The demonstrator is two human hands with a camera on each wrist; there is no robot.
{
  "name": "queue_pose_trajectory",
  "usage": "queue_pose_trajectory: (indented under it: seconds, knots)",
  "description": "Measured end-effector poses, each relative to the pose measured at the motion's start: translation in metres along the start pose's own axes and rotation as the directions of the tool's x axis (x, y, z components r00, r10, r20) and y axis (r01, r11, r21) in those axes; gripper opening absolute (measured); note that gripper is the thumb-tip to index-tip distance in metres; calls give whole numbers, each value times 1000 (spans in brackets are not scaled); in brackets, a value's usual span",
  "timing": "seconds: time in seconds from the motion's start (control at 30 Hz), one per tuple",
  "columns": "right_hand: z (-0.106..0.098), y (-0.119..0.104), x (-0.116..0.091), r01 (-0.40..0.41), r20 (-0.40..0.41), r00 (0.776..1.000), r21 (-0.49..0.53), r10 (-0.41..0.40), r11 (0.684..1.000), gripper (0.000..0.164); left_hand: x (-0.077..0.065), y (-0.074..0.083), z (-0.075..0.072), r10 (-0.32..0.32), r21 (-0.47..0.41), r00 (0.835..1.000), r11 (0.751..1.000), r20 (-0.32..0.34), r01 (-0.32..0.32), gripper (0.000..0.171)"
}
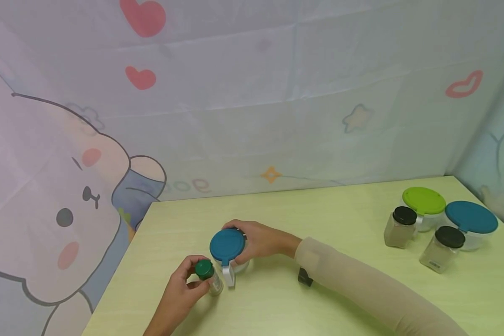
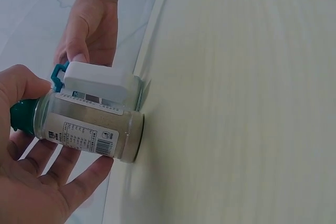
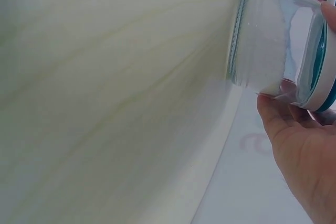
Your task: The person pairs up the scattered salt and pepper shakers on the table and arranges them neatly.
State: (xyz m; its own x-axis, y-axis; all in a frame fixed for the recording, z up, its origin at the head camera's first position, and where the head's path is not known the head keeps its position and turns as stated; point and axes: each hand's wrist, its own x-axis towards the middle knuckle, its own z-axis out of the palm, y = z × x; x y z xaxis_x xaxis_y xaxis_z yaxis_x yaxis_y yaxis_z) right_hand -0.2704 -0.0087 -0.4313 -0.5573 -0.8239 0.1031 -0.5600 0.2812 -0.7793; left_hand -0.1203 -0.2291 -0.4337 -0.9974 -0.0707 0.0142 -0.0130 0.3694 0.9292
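My left hand grips a small spice bottle with a green cap, thumb on one side and fingers on the other. The bottle stands upright at the table surface, with brownish powder and a printed label. Right beside it is a clear seasoning jar with a blue lid and a white handle, holding white contents. My right hand grasps this jar from its far right side, around the upper part near the lid. The handle points toward me, close to the bottle.
On the right of the table stand a green-lidded jar, another blue-lidded jar and two black-lidded jars, one nearer and one farther. A small black object lies partly hidden behind my right sleeve.
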Motion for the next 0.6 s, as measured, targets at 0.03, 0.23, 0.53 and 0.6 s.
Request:
queue_pose_trajectory:
  seconds: [0.03, 0.23, 0.53, 0.6]
  knots:
    - [0, 0, 0, -2, 0, 1000, -1, 2, 1000, 81, 0, 0, 0, -2, -1, 1000, 1000, 1, 2, 42]
    - [1, 2, 1, 2, 1, 1000, 1, -2, 1000, 83, -1, 1, 0, 5, -4, 1000, 1000, 4, -5, 43]
    - [-1, 1, -2, -1, 3, 1000, 21, 1, 1000, 86, -1, -1, -2, 16, -18, 1000, 1000, -22, -17, 41]
    - [-1, 1, -2, -3, 5, 1000, 29, 3, 1000, 86, -1, -2, -3, 21, -24, 999, 999, -27, -21, 41]
